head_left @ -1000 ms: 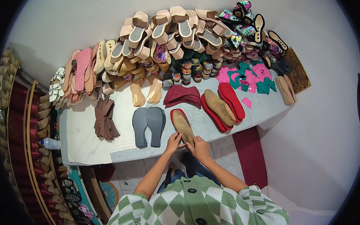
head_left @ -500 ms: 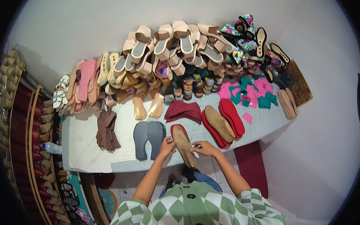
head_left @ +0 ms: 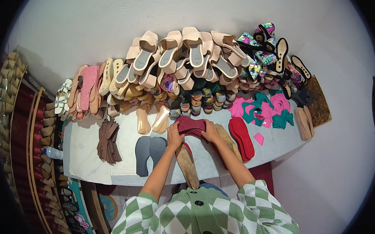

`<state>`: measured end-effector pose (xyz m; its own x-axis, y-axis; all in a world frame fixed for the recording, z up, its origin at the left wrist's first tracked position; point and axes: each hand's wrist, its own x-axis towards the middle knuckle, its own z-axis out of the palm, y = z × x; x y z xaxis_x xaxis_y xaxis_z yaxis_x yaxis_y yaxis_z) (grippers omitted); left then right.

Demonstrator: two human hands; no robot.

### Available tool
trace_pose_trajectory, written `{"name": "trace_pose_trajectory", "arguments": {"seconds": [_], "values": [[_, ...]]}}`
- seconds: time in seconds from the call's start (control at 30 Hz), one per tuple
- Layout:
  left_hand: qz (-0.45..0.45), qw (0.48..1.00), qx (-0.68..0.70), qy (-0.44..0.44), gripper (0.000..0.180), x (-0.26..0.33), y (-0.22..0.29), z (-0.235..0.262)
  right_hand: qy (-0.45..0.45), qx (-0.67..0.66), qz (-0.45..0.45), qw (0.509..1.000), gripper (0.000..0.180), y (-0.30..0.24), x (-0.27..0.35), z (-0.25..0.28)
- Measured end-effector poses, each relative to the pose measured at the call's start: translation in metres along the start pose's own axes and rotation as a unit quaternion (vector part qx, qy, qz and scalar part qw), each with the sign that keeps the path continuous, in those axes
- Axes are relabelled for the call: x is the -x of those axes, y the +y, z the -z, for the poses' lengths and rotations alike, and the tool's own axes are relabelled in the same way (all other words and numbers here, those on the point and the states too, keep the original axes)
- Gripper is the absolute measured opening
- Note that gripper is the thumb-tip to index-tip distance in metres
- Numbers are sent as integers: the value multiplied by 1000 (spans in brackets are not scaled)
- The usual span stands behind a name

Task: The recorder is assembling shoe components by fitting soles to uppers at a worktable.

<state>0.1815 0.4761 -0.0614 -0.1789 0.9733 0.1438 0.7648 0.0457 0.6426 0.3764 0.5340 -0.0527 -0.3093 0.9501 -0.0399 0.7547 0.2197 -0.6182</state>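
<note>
A stack of maroon curved upper pieces (head_left: 192, 126) lies between my hands near the middle of the table. My left hand (head_left: 174, 135) grips its left end, and my right hand (head_left: 209, 132) grips its right end. Nearer to me, a worn wooden shoe last (head_left: 186, 166) lies with its heel toward my body, a bit of red showing at its toe edge. A second wooden last (head_left: 229, 142) is partly covered by my right forearm. Beside it rests a pair of red soles (head_left: 241, 140). Grey soles (head_left: 144, 153) lie left of my left forearm.
Heeled beige sandals (head_left: 170, 47) are heaped along the wall. Brown strips (head_left: 108, 142) lie left, and clear-topped tan insoles (head_left: 144, 120) behind the grey soles. Pink and green scraps (head_left: 263, 110) and tan insoles (head_left: 304, 123) are at right. A water bottle (head_left: 53, 153) stands beyond the left edge.
Both hands have let go of the wooden last, which now lies closer to me, and have moved forward onto the maroon stack. The view has shifted slightly.
</note>
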Motion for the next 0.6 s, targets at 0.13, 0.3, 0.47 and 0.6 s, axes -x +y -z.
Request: {"name": "trace_pose_trajectory", "arguments": {"seconds": [0.13,0.3,0.47,0.6], "values": [[43,999,-19,-4,71,-11,6,-10,-93,33,-68,993,76,13,-29,-10],[65,998,-9,1,65,-17,-1,-7,-156,23,-89,984,86,14,-48,-6],[26,995,76,66,61,-6,-8,1,-50,14,-15,999,87,5,-26,3],[71,988,135,33,62,15,-3,23,24,-74,64,995,80,-12,-2,18]]}}
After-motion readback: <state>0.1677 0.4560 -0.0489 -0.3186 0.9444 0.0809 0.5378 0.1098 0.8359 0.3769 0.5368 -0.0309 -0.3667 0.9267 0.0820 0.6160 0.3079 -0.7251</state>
